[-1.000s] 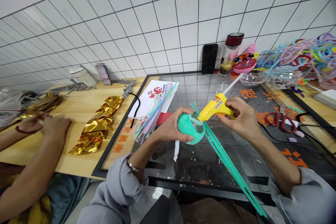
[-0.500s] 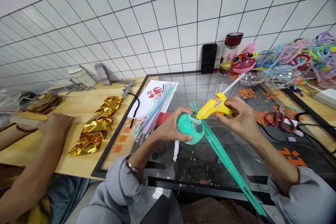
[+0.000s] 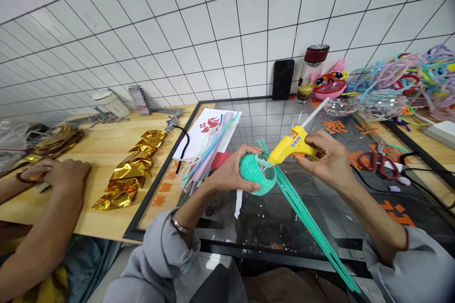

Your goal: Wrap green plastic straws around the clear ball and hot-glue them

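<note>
In my left hand [image 3: 232, 170] is a clear ball [image 3: 259, 177], its sides wound with teal strips, fingers wrapped round it. My right hand [image 3: 327, 154] grips a yellow glue gun [image 3: 291, 144] by its handle. A white glue stick [image 3: 316, 114] pokes out of its back end. The gun's nozzle points down at the bare clear patch of the ball; whether it touches cannot be made out. Long teal strips [image 3: 313, 225] run from beside the ball toward the table's front edge at lower right.
Pastel strips [image 3: 209, 151] lie on white paper [image 3: 192, 132]. Gold foil [image 3: 133, 168] rests at left, near a co-worker's hands [image 3: 67, 173]. Along the back stand a phone [image 3: 283, 79] and a glass bottle [image 3: 311, 75]. Red scissors [image 3: 380, 161], cords and a coloured tangle [image 3: 408, 80] are at right.
The glue gun's nozzle has shifted slightly right and down over the ball. My left hand holds still. At left, the co-worker's hands have come lower and closer together.
</note>
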A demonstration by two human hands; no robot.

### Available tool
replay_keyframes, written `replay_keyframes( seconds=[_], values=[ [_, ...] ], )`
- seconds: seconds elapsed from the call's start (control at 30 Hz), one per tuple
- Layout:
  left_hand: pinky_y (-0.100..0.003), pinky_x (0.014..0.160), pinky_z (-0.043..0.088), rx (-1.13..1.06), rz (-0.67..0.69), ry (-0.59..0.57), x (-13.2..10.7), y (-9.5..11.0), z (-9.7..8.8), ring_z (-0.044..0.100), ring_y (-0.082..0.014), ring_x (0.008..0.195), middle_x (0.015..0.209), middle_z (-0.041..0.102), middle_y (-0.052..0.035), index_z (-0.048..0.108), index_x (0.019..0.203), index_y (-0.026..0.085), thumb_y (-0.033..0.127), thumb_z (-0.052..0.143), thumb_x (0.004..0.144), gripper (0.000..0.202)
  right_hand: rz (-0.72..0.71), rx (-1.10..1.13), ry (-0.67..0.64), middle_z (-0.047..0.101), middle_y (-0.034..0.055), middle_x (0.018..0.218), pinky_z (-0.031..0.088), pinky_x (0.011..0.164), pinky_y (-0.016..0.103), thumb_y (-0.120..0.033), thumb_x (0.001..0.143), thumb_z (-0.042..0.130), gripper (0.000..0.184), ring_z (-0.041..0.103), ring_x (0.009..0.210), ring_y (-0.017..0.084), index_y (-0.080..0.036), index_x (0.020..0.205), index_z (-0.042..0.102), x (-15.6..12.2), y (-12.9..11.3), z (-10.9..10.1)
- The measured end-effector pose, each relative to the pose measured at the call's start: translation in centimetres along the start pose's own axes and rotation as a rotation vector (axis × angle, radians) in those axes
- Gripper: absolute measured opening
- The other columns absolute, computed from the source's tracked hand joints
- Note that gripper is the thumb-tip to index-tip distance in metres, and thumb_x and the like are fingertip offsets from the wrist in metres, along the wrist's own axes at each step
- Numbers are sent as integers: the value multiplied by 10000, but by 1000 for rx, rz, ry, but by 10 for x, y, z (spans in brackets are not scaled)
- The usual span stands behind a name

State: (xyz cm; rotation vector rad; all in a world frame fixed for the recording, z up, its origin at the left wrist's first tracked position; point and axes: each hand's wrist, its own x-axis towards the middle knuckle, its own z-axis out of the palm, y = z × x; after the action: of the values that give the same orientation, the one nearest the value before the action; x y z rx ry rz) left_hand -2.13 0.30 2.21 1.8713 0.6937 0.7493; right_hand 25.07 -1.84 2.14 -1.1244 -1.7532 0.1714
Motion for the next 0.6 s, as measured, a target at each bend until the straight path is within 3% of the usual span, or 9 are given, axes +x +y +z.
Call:
replay_keyframes(
  seconds=[0.37,0.6],
  values=[
    [-514,1140,377,4,-34,1,0,2,0,516,-341,1337,1383,559,-124,521,1151,225,343,913,546,730,70,13,27,577,34,805,426,535,302,-389,786,747,212,545,689,182,-232,842,616,-2,-7,3],
    [-538,1151,357,1,-34,-2,0,4,0,507,-353,1349,1387,555,-136,521,1150,219,328,914,551,724,65,27,-19,586,37,785,431,532,303,-366,771,745,189,548,684,184,-229,828,627,0,-4,0]
  ],
)
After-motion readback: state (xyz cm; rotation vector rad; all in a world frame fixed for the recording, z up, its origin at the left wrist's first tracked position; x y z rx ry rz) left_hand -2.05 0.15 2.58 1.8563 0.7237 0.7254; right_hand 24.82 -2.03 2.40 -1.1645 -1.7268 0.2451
